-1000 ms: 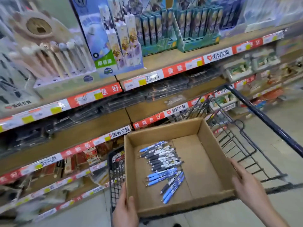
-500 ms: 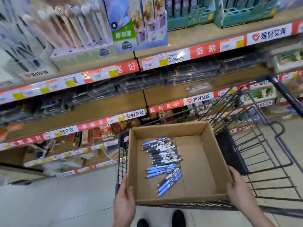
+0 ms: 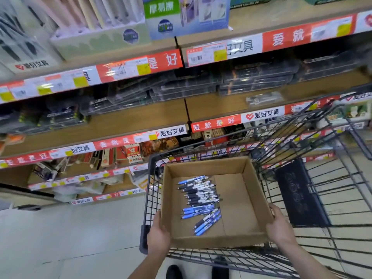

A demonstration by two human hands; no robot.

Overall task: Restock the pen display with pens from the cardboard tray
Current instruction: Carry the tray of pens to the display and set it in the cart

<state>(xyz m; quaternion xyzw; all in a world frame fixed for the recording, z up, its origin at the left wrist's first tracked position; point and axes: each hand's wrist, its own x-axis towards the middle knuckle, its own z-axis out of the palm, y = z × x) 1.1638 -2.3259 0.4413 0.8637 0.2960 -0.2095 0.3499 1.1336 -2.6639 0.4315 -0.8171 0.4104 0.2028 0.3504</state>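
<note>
A shallow cardboard tray (image 3: 239, 202) sits over the near corner of a black wire shopping cart (image 3: 330, 200). Several blue and black-and-white pens (image 3: 199, 200) lie side by side on its left half. My left hand (image 3: 159, 236) grips the tray's near left corner, and my right hand (image 3: 278, 228) grips its near right corner. Pen displays (image 3: 100, 27) stand on the top shelf, with pale pens upright in a light green box.
Wooden shelves with red and white price strips (image 3: 138, 67) run across the view, holding dark flat boxes (image 3: 257, 77) and small packets. A black panel (image 3: 298, 194) lies inside the cart. My shoes (image 3: 175, 271) show on the pale tiled floor.
The view has tilted down and the shelves have come closer. Both hands have stayed on the tray's near corners, with the tray now lower and closer to me.
</note>
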